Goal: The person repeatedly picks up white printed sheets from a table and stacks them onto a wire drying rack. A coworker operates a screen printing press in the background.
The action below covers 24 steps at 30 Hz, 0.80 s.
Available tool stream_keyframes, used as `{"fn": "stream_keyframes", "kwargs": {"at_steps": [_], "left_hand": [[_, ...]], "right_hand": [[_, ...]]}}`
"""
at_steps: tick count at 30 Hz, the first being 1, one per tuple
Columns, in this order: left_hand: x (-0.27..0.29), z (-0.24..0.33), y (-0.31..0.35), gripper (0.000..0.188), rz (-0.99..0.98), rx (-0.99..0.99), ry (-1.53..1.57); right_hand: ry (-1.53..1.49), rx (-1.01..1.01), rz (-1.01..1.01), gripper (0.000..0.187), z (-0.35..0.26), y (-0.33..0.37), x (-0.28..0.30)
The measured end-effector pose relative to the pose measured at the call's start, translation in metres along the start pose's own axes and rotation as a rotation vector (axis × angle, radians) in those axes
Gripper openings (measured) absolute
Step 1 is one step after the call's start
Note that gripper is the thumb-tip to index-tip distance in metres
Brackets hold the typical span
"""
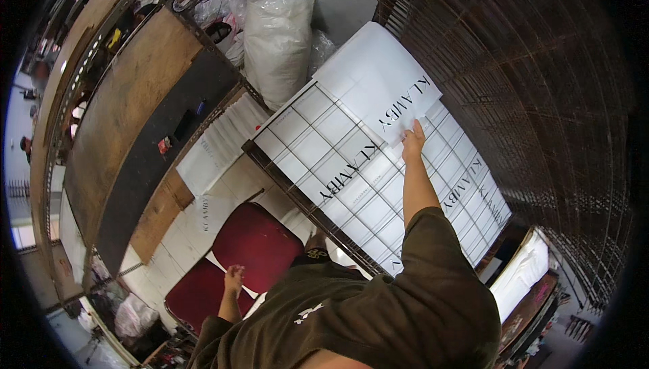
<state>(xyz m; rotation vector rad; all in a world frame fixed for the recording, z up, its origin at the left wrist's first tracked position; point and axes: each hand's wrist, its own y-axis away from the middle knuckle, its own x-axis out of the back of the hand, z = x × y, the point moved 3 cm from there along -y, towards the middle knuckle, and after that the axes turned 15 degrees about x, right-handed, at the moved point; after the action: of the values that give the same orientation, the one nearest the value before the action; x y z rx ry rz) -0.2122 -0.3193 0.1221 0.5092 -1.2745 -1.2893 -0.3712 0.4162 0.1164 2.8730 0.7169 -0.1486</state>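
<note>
My right hand (414, 137) reaches far forward and pinches the near edge of a white sheet (375, 71) with dark lettering, which looks like a flat plastic bag. That sheet lies over the far part of a wire grid rack (314, 127). More white printed sheets (362, 190) show beneath the grid's bars. My left hand (234, 278) hangs low over the red chairs with nothing in it, its fingers loosely bent and apart.
Two red padded chairs (257, 244) stand at the left of the rack. Beyond them is a wood and black table (159, 115), with a stack of white sheets (209, 146) beside it. A stuffed white sack (277, 44) stands at the back. Dark stacked wire racks (541, 78) rise at the right.
</note>
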Motion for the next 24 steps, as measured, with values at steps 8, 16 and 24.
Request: {"fn": "stream_keyframes", "kwargs": {"at_steps": [8, 16, 24], "left_hand": [[-0.017, 0.009, -0.002, 0.031, -0.122, 0.121, -0.085], [-0.022, 0.041, 0.001, 0.032, -0.081, 0.085, -0.131], [-0.021, 0.064, 0.015, 0.037, -0.067, 0.114, -0.173]], "right_hand": [[0.193, 0.075, 0.074, 0.061, 0.015, -0.004, 0.043], [0.174, 0.088, 0.059, 0.062, 0.002, 0.004, 0.043], [0.207, 0.129, 0.054, 0.06, 0.0, 0.005, 0.036]]}}
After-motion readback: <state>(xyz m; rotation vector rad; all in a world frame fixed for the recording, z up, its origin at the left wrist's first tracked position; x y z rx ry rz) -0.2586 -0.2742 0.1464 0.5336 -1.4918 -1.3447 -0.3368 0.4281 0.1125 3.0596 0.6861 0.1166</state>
